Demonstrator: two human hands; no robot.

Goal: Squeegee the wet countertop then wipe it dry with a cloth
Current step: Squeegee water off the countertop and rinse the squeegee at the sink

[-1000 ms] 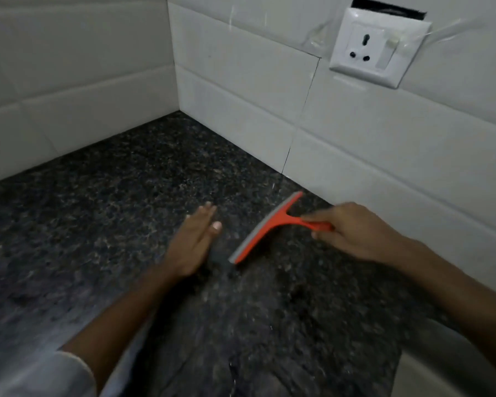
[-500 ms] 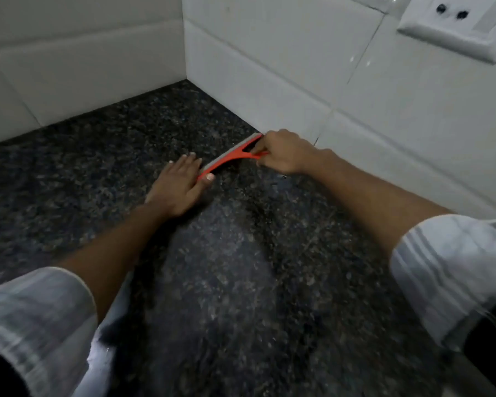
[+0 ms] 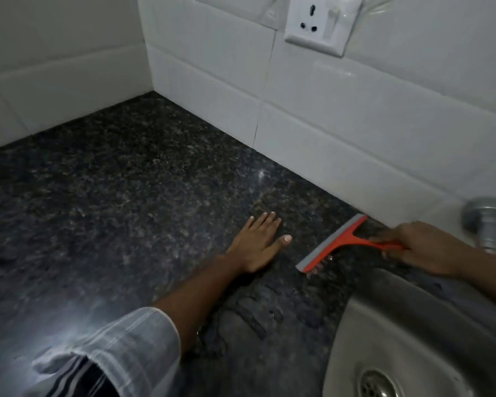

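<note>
Just past the sink, the left hand lies flat with straight fingers on the dark countertop, and the right hand holds the orange squeegee, its blade on the countertop near the wall.

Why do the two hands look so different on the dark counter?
The left hand lies flat with straight fingers, holding nothing; the right hand curls round the orange squeegee handle. The left hand sits out on the countertop; the right hand is beside the sink, near the tiled wall. Both are bare.
</note>
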